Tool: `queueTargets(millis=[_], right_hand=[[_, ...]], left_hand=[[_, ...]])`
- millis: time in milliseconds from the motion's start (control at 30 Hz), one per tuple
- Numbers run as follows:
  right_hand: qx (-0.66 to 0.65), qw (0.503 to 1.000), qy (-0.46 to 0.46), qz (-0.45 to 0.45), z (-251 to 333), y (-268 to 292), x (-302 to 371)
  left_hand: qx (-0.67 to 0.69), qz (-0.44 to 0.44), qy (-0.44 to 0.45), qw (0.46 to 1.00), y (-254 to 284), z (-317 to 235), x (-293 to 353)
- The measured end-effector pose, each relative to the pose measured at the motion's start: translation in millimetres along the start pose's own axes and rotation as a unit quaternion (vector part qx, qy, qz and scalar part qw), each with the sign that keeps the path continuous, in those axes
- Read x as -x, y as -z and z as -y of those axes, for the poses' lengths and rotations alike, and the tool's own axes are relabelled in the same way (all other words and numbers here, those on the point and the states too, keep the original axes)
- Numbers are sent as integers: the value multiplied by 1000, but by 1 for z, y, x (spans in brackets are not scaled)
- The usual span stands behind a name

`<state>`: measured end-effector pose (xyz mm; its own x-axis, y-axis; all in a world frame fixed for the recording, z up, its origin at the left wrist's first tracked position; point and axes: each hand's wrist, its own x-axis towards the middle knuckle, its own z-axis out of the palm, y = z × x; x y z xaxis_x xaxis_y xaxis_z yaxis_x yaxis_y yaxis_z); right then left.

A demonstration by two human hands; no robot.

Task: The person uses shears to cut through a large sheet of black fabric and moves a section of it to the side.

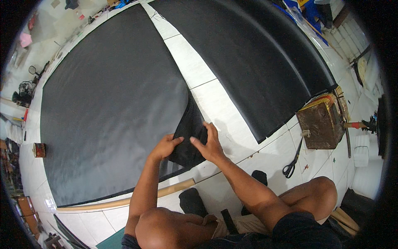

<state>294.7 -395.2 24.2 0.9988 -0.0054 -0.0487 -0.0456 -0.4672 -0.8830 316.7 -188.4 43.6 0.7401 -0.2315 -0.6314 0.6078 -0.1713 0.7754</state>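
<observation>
A large sheet of black faux leather lies smooth side up on the floor. Its near right corner is turned over, so the dull, fabric-like backing shows. My left hand grips the turned-over corner, its thumb on the backing and its fingers partly hidden at the fold. At the flap's right edge, my right hand rests with thumb and fingers spread apart. It seems to touch the backing without closing on it.
A second black sheet lies to the right, across a strip of white tile. Black-handled scissors lie near a worn brown block. A long cardboard tube runs along the near edge. A small tin stands at the left edge.
</observation>
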Motion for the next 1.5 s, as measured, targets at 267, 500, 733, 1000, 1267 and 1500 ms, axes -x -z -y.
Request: queueTargets(millis=[267, 500, 733, 1000, 1267, 1500], right_hand=[[170, 981, 79, 41, 11, -13, 11], [78, 995, 36, 43, -13, -4, 2], [174, 981, 72, 45, 25, -9, 8], [123, 990, 50, 44, -19, -7, 1], [161, 983, 28, 81, 30, -4, 4], [204, 974, 85, 57, -5, -9, 3]], left_hand=[[-45, 29, -5, 999, -7, -14, 4], [19, 13, -5, 1000, -2, -3, 0], [-46, 25, 11, 999, 0, -8, 0], [32, 25, 0, 999, 1, 1, -2], [-23, 16, 1, 1000, 3, -7, 2], [12, 29, 13, 999, -2, -10, 1]])
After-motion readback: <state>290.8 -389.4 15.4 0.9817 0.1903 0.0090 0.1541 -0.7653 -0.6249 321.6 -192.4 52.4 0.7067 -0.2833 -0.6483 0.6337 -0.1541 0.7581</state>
